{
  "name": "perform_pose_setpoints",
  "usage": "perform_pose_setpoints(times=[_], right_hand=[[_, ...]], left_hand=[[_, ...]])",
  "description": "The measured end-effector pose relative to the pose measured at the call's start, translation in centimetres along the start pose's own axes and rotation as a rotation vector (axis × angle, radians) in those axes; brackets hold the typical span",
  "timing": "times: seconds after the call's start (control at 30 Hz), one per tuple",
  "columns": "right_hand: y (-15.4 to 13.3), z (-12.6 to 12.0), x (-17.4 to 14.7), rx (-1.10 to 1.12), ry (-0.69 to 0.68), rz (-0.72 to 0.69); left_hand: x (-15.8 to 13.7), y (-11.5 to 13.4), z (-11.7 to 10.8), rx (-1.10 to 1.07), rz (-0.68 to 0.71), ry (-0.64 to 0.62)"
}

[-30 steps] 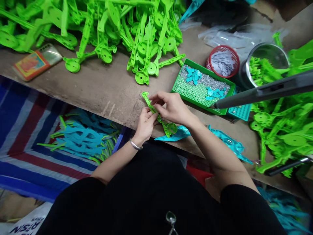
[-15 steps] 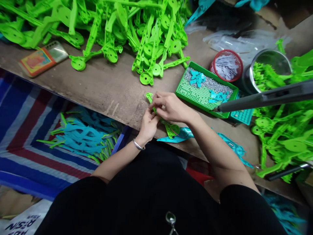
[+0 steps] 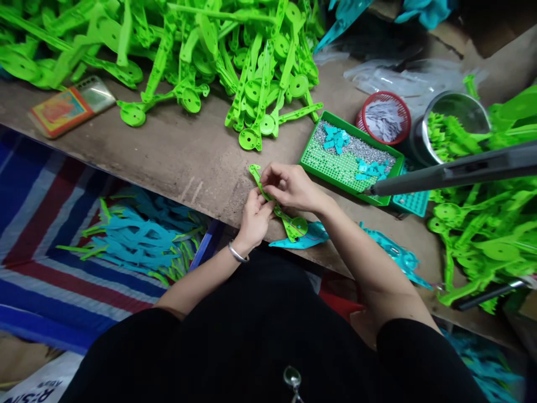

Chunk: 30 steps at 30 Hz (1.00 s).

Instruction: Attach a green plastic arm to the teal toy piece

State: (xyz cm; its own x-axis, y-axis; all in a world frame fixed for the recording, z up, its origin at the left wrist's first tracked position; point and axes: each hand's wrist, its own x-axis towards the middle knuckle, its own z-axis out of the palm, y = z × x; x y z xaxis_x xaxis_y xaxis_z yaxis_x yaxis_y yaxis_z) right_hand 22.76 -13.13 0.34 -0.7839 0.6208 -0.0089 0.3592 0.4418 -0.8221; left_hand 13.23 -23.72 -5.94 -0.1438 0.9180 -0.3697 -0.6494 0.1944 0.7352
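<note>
Green long-armed part (image 3: pixel 290 225) slants at the near edge of the worktable (image 3: pixel 210 157), between both hands, its round end lowest. From the left, a phone (image 3: pixel 69 109) lies near a heap of green parts (image 3: pixel 207 39); the left hand (image 3: pixel 255 218) pinches the part's middle between thumb and fingers; the right hand (image 3: pixel 292 187) curls over it, though whether its fingertips pinch anything cannot be told; a turquoise piece (image 3: pixel 314 235) lies just beside the round end; farther right sits a green basket (image 3: pixel 329 162)

Brown workbench (image 3: pixel 201 151), surface scuffed. Bears heaped lime-green plastic parts (image 3: pixel 207 39), phone (image 3: pixel 71 107), green perforated tray (image 3: pixel 329 162), red basket (image 3: pixel 359 121).
</note>
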Motion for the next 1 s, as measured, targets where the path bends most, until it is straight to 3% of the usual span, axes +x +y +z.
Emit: perform_pose_setpoints(times=[0.1, 0.33, 0.8, 1.0], right_hand=[[0.2, 0.2, -0.1, -0.099, 0.036, 0.009], [0.1, 0.6, 0.2, -0.081, 0.04, 0.073], [-0.6, 0.9, 0.1, -0.363, -0.003, -0.014], [-0.8, 0.9, 0.5, -0.372, 0.017, 0.011]], left_hand=[[0.0, 0.0, 0.0, 0.003, 0.011, -0.009], [-0.1, 0.0, -0.1, 0.028, 0.014, 0.001], [0.1, -0.5, -0.5, 0.006, 0.041, -0.008], [0.0, -0.3, -0.4, 0.008, 0.034, -0.013]])
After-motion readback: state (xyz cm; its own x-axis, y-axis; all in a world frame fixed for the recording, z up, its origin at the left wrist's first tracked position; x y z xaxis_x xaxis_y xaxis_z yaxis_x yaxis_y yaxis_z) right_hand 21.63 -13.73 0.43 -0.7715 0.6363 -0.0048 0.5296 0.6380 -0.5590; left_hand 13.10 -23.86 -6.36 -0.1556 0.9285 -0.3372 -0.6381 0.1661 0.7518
